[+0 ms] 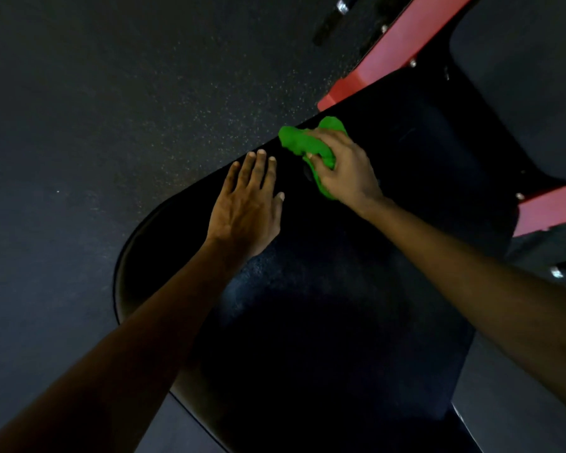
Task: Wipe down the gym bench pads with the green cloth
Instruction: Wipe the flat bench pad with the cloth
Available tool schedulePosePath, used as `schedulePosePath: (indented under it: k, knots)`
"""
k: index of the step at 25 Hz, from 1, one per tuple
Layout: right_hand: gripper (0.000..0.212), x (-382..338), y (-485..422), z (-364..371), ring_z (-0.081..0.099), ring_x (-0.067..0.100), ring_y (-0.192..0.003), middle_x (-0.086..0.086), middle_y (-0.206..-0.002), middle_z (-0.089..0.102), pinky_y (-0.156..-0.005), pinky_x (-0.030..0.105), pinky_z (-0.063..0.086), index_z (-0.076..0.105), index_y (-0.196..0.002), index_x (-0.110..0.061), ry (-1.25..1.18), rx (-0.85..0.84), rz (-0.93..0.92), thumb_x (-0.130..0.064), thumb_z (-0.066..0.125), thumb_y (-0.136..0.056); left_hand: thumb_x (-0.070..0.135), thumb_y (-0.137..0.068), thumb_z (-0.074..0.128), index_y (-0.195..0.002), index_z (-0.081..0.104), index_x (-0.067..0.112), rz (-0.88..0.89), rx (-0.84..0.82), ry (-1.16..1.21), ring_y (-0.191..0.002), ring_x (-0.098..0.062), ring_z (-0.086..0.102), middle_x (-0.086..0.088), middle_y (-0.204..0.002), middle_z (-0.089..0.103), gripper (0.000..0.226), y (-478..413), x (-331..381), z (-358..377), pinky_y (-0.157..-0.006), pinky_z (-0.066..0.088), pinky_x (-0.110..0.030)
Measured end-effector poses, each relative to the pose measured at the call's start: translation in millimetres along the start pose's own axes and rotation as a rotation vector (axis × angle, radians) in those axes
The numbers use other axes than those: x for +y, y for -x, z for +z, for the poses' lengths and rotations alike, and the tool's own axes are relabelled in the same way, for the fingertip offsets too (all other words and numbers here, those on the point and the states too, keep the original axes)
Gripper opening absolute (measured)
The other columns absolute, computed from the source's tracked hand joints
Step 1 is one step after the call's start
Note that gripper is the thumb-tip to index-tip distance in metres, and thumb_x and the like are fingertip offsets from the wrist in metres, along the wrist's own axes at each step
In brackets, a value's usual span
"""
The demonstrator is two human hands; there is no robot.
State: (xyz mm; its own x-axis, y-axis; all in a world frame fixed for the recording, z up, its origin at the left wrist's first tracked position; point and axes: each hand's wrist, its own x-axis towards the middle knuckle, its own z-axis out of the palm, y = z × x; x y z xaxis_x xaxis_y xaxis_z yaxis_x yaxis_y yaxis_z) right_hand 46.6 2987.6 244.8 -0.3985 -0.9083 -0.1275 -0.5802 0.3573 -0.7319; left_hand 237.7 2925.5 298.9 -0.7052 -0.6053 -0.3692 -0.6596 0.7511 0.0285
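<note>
A long black bench pad (324, 289) runs from the bottom middle up toward the right, with a rounded end at the left. My right hand (347, 168) presses a bunched green cloth (299, 142) onto the pad near its far left edge; part of the cloth is hidden under my fingers. My left hand (247, 204) lies flat on the pad beside it, fingers together and extended, holding nothing. A second black pad (530, 86) sits at the upper right, apart from the first.
Red metal frame pieces (389, 53) with bolts run along the upper right, and another red piece (549, 207) juts out at the right edge. Dark speckled rubber floor (111, 109) surrounds the bench on the left and top.
</note>
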Motion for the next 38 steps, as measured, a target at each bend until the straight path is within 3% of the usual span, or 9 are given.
schedulePosePath:
  k: [4,6,12,17,23,25,30,36,38]
  knots:
    - [0.034,22,-55,-6,0.062,0.031,-0.113,0.008,-0.123,0.064,-0.090,0.036,0.047,0.065,-0.122,-0.019,0.117,0.163,0.383,-0.032,0.058,-0.091,0.038,-0.105,0.029,-0.157,0.019,0.003,-0.006,-0.028,-0.018,-0.154,-0.031,0.014,-0.017,-0.165,0.018,0.064,-2,1,-1,-0.125,0.011,-0.044]
    - [0.033,6,-53,2,0.062,0.031,-0.113,0.006,-0.124,0.063,-0.088,0.037,0.047,0.064,-0.123,-0.024,0.133,0.152,0.465,-0.033,0.058,-0.092,0.037,-0.105,0.029,-0.157,0.019,0.003,-0.005,-0.025,-0.018,-0.154,-0.031,0.014,-0.018,-0.165,0.018,0.064,-1,2,-1,-0.125,0.011,-0.044]
    - [0.039,-14,-25,5,0.060,0.025,-0.118,0.006,-0.130,0.063,-0.098,0.029,0.044,0.063,-0.128,-0.018,0.058,-0.045,0.028,-0.026,0.063,-0.090,0.037,-0.103,0.029,-0.156,0.025,0.003,-0.018,-0.001,-0.014,-0.152,-0.032,0.020,-0.018,-0.163,0.024,0.063,-1,3,-4,-0.125,0.014,-0.043]
    - [0.030,17,-79,-3,0.060,0.033,-0.114,0.009,-0.126,0.060,-0.087,0.038,0.046,0.063,-0.120,-0.021,0.145,0.097,0.433,-0.034,0.057,-0.094,0.038,-0.105,0.025,-0.159,0.017,0.005,-0.020,-0.054,-0.014,-0.154,-0.029,0.012,-0.016,-0.166,0.015,0.063,-2,5,-7,-0.126,0.009,-0.042]
    - [0.040,-10,17,7,0.059,0.021,-0.119,0.003,-0.130,0.062,-0.099,0.031,0.047,0.062,-0.131,-0.018,-0.007,0.015,0.079,-0.024,0.062,-0.092,0.039,-0.106,0.022,-0.160,0.011,0.006,-0.043,-0.078,-0.015,-0.155,-0.028,0.007,-0.014,-0.167,0.009,0.064,-1,6,-10,-0.126,0.003,-0.041]
    - [0.037,10,9,-2,0.061,0.024,-0.117,0.005,-0.129,0.063,-0.097,0.032,0.047,0.064,-0.129,-0.017,0.034,0.048,0.108,-0.025,0.062,-0.092,0.039,-0.106,0.019,-0.160,0.008,0.007,-0.033,-0.090,-0.016,-0.156,-0.027,0.003,-0.014,-0.168,0.005,0.064,-1,7,-10,-0.126,0.002,-0.041]
    - [0.037,26,-28,-7,0.062,0.031,-0.113,0.006,-0.129,0.061,-0.089,0.037,0.048,0.062,-0.129,-0.024,0.077,0.164,0.435,-0.032,0.059,-0.093,0.039,-0.106,0.018,-0.160,0.008,0.007,-0.035,-0.088,-0.013,-0.156,-0.026,0.002,-0.013,-0.168,0.005,0.064,-1,6,-10,-0.127,0.002,-0.041]
    - [0.042,-8,82,-5,0.056,0.021,-0.124,0.005,-0.137,0.058,-0.105,0.028,0.041,0.058,-0.136,-0.016,-0.026,0.015,0.094,-0.019,0.063,-0.094,0.039,-0.105,0.022,-0.160,0.012,0.007,-0.038,-0.078,-0.021,-0.155,-0.028,0.008,-0.014,-0.167,0.010,0.064,-2,7,-11,-0.126,0.005,-0.041]
    - [0.039,27,58,-16,0.059,0.030,-0.120,0.010,-0.135,0.059,-0.102,0.034,0.042,0.060,-0.133,-0.015,0.041,0.113,0.232,-0.018,0.061,-0.094,0.039,-0.105,0.020,-0.160,0.010,0.007,-0.034,-0.079,-0.029,-0.155,-0.027,0.006,-0.014,-0.168,0.008,0.064,-1,6,-10,-0.127,0.005,-0.042]
